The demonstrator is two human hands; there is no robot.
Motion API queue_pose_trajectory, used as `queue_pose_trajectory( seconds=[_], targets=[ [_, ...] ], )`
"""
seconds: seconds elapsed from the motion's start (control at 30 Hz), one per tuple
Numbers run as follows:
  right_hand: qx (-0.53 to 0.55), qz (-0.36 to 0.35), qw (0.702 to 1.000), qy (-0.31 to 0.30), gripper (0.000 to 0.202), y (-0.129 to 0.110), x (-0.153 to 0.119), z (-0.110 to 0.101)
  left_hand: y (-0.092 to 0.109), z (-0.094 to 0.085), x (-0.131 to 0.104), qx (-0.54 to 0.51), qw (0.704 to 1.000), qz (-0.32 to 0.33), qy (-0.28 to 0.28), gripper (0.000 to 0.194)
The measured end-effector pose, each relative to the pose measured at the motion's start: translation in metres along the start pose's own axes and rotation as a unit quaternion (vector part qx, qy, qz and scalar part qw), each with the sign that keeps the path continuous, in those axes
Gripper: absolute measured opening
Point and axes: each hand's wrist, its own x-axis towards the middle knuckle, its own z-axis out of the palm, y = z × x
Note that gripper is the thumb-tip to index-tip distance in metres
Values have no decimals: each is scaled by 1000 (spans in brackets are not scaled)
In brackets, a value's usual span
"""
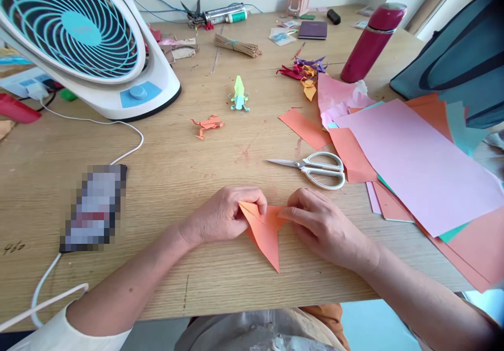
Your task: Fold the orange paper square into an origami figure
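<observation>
A partly folded sheet of orange paper is held near the front of the table, one pointed corner hanging toward me. My left hand is closed on its upper left side, with a forefinger bent over the fold. At the right edge, my right hand pinches a corner between thumb and fingers. White-handled scissors lie just beyond my right hand, blades pointing left. Farther back are an orange folded paper figure and a green and blue one.
Coloured paper sheets are piled at the right, beside a blue bag and a red flask. A white fan stands at the back left. A phone with a white cable lies at the left.
</observation>
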Motion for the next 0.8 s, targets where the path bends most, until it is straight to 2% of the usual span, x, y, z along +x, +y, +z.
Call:
queue_pose_trajectory(
  seconds=[0.17,0.33,0.6,0.8],
  targets=[
    [-107,-48,993,-12,32,9,-1,-4,-4,-1,8,12,1000,7,-4,29],
    [-177,-94,979,-30,34,6,-1,-4,-6,4,9,25,1000,12,12,31],
    [-187,-103,975,-56,29,1,-5,-4,-11,10,8,46,999,4,22,23],
    [-182,-132,973,-44,30,-1,-5,-5,-11,12,8,49,998,-5,27,21]
  ],
)
